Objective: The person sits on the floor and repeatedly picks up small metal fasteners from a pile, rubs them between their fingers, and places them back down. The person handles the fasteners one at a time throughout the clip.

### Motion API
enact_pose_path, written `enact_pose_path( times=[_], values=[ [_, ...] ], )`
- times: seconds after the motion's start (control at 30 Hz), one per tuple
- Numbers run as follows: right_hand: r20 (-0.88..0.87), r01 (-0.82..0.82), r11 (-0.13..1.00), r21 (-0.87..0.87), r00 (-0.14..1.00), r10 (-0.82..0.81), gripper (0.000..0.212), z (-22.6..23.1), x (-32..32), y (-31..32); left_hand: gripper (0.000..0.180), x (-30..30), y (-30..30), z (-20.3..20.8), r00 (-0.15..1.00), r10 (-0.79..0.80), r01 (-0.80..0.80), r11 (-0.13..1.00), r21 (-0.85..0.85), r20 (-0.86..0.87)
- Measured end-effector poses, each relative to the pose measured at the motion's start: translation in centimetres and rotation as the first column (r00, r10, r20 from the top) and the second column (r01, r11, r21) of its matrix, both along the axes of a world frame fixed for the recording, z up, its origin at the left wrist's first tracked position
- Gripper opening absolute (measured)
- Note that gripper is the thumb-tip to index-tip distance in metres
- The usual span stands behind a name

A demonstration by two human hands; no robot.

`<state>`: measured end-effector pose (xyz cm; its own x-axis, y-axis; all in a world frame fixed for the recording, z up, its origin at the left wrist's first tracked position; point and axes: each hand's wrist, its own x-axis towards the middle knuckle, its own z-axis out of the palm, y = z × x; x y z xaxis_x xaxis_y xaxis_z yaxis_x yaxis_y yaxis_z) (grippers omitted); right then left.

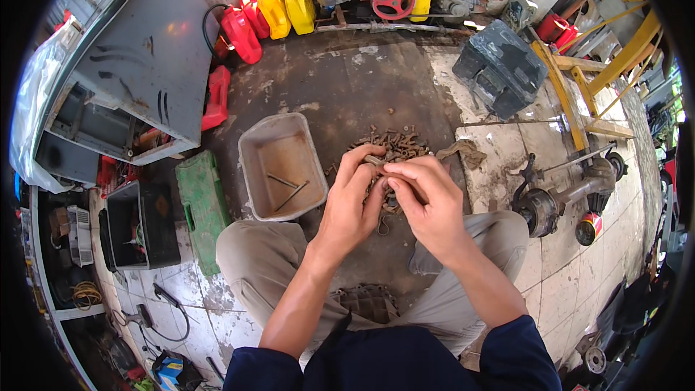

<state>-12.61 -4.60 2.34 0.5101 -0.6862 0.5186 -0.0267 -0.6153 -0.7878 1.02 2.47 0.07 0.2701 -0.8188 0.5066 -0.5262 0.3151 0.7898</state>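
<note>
My left hand [347, 199] and my right hand [428, 199] meet in front of me, above a pile of rusty bolts [394, 143] on the floor. Between the fingertips of both hands is a small metal bolt [374, 161], partly covered by the fingers. The left thumb and index finger close round one end, and the right fingers pinch the other. To the left of the hands stands a grey plastic tub [250, 152], where two long thin bolts [291, 196] lie on the dirty bottom.
A green case [200, 199] and a black bin [156, 224] stand at left, below a grey metal cabinet [137, 65]. Red and yellow jugs [271, 6] line the back. A dark toolbox [499, 65], a rag [463, 150] and an axle part [557, 199] are at right.
</note>
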Motion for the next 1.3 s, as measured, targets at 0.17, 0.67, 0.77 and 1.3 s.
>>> enact_pose_path(
  times=[0.17,0.67,0.77,1.3],
  values=[
    [0.028,0.026,1.000,0.008,0.999,-0.026,0.022,0.4,0.1,-0.3,0.018,-1.1,0.0,-0.5,0.996,-0.074,0.071,0.996,0.044,0.053],
    [0.039,-0.106,0.960,0.258,0.994,0.099,0.027,0.4,-0.5,-0.9,0.012,-0.4,0.5,0.9,0.999,0.005,-0.011,0.992,0.122,0.045],
    [-0.021,-0.092,0.979,0.182,0.995,0.097,0.027,0.4,-0.6,-0.9,0.012,-0.4,0.4,0.1,0.981,0.056,-0.061,0.998,0.025,0.184],
    [0.052,-0.083,0.951,0.297,0.996,0.071,0.027,0.5,-0.8,-0.8,0.014,-1.2,0.3,-0.3,0.589,0.017,0.182,0.971,0.153,-0.808]
  ],
)
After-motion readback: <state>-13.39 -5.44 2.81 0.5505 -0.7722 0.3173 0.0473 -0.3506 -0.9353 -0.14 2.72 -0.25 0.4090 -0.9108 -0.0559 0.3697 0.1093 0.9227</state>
